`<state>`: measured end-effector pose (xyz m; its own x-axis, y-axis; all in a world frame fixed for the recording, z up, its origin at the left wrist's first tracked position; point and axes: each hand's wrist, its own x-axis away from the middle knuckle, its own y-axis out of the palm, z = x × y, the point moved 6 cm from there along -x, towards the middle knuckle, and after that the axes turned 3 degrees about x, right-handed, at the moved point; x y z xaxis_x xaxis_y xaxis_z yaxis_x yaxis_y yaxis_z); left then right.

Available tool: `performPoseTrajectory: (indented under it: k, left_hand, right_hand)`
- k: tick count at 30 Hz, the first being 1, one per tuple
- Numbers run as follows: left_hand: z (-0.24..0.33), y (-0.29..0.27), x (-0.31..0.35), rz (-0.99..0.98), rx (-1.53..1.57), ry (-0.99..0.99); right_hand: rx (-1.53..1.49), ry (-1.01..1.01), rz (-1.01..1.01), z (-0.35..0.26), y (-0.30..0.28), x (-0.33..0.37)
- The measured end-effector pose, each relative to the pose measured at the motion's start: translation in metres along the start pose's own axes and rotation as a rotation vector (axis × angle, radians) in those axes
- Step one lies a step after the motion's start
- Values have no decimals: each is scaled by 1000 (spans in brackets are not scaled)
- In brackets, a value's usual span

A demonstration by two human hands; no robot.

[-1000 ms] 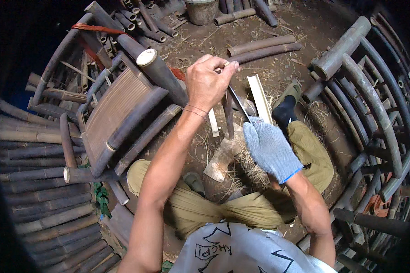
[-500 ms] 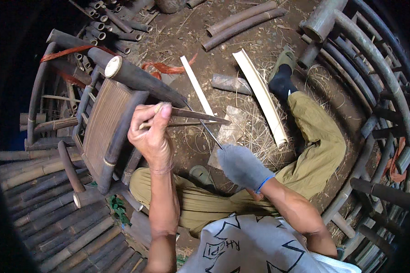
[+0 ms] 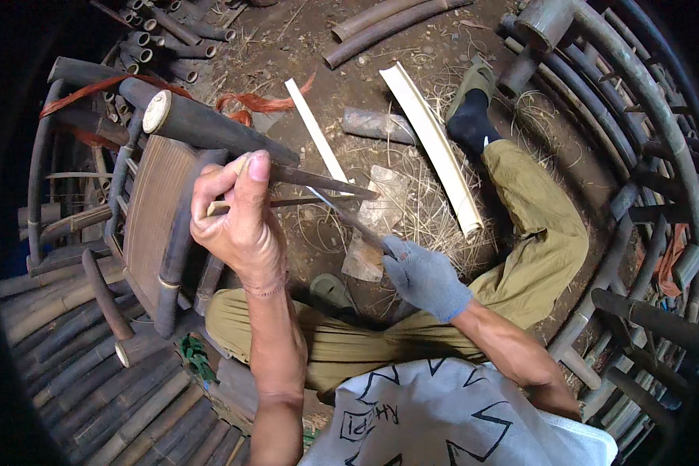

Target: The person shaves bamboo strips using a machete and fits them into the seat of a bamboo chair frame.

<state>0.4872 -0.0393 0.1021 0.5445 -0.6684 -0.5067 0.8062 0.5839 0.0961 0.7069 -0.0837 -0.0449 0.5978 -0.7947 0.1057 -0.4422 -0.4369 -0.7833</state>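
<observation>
My bare left hand [image 3: 241, 221] pinches a dark bamboo strip [image 3: 326, 180] between thumb and fingers. A second thin length [image 3: 307, 201] runs below it, and the two come close together toward their right end; whether they are joined there I cannot tell. My right hand [image 3: 427, 279], in a grey glove, is closed round a knife [image 3: 348, 220]. Its blade slants up and left, with the tip near the lower length; whether they touch is unclear. The knife's handle is mostly hidden in the glove.
A pale split bamboo half [image 3: 435, 147] and a narrow pale strip [image 3: 317, 136] lie on the dirt floor among shavings [image 3: 435, 221]. A bamboo chair [image 3: 157, 213] stands at my left. Curved bamboo framework [image 3: 660, 116] lines the right side, and bamboo slats [image 3: 124, 404] fill the lower left.
My right hand has turned, so the knife shows more of its blade face, and the hand sits slightly farther from the strips. The whole view has shifted a little.
</observation>
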Motion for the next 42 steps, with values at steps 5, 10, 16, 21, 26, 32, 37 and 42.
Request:
performPoseTrajectory:
  k: [5,10,16,21,26,32,37,42]
  left_hand:
    - [-8,9,-9,29,-12,-95]
    - [-14,13,-58,-2,-283,48]
    - [76,-10,-138,-412,629,79]
    - [59,-12,-47,-223,394,134]
    - [14,-12,28,-134,395,22]
    - [-5,-20,44,-161,377,-27]
    - [-3,-22,49,-215,403,-19]
    - [2,-19,52,-200,390,-90]
  right_hand:
    - [51,465,-200,105,90,5]
    - [45,347,-181,98,79,-9]
    - [-63,260,-252,117,61,5]
    - [-211,372,-37,143,43,-9]
    - [-54,347,76,129,50,-22]
    - [58,278,-160,106,78,-39]
    - [3,85,-66,85,72,-44]
    - [112,219,-185,120,94,-50]
